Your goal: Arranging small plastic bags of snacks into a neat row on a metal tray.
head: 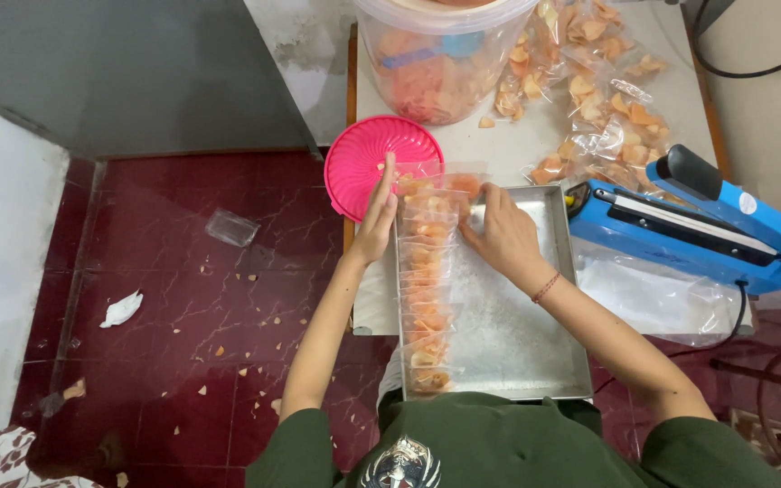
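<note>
On tray [535,343], hands flanking chip packets [428,280]

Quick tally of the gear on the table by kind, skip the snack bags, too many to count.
Metal tray: 1
Pink lid: 1
Clear plastic tub: 1
Blue bag sealer: 1
Total: 4
The left hand and right hand flank the row of bags in the tray.

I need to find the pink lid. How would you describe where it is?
Start at the metal tray on the table. Beyond its far left corner, by the left hand, a round pink ribbed lid overhangs the table edge, before the clear tub. It is the only pink thing there.
</note>
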